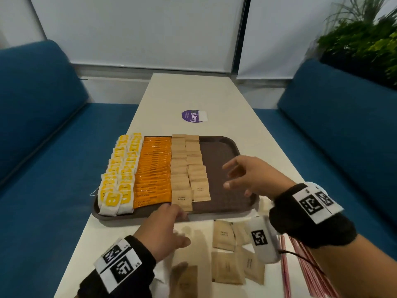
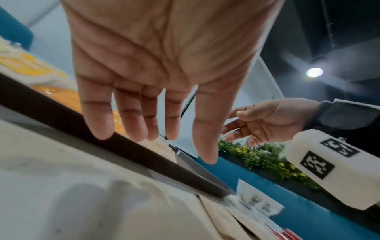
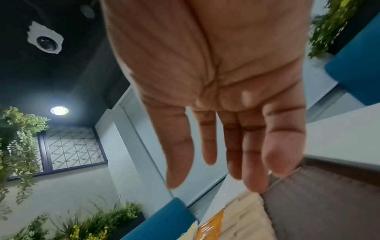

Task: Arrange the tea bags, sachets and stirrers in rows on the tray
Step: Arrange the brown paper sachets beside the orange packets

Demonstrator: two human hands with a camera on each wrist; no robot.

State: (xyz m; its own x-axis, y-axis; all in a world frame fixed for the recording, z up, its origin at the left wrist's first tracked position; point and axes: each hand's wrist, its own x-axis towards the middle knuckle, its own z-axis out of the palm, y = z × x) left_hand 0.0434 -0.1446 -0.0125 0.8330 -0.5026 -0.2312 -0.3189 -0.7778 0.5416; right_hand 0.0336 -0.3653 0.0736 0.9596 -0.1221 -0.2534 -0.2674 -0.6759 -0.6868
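Note:
A brown tray (image 1: pixel 225 151) on the white table holds rows of yellow tea bags (image 1: pixel 120 168), orange sachets (image 1: pixel 154 168) and tan sugar sachets (image 1: pixel 189 166). Its right part is bare. My left hand (image 1: pixel 165 224) hovers at the tray's near rim (image 2: pixel 61 113) with its fingers (image 2: pixel 131 116) straight, holding nothing. My right hand (image 1: pixel 247 175) hangs over the bare right part of the tray, its fingers (image 3: pixel 252 162) loosely spread and empty. Loose tan sachets (image 1: pixel 225 235) lie on the table near me. Red-and-white stirrers (image 1: pixel 300 267) lie at the near right.
Blue sofas (image 1: pixel 43 125) flank the narrow table on both sides. A purple round sticker (image 1: pixel 191 116) sits on the table beyond the tray. Green plants (image 1: pixel 361 39) stand at the back right. A white wall is behind.

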